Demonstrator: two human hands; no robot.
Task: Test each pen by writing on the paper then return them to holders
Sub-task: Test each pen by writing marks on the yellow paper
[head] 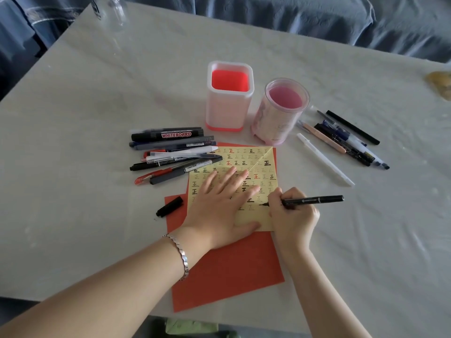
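A yellow practice paper (262,164), printed with a grid of characters, lies on a red sheet (227,269). My left hand (220,203) presses flat on the paper with fingers spread. My right hand (292,215) grips a black pen (314,200), its tip touching the paper where a short black stroke shows. The pen's black cap (170,206) lies at the red sheet's left edge. Behind the paper stand two holders with no pens in them: a square red-and-white one (229,113) and a round pink one (280,118).
Several pens and a whiteboard marker (168,135) lie in a pile left of the paper. Several more pens (346,140) and a white pen (324,159) lie to the right of the round holder. A clear glass (112,11) stands at the table's far left corner.
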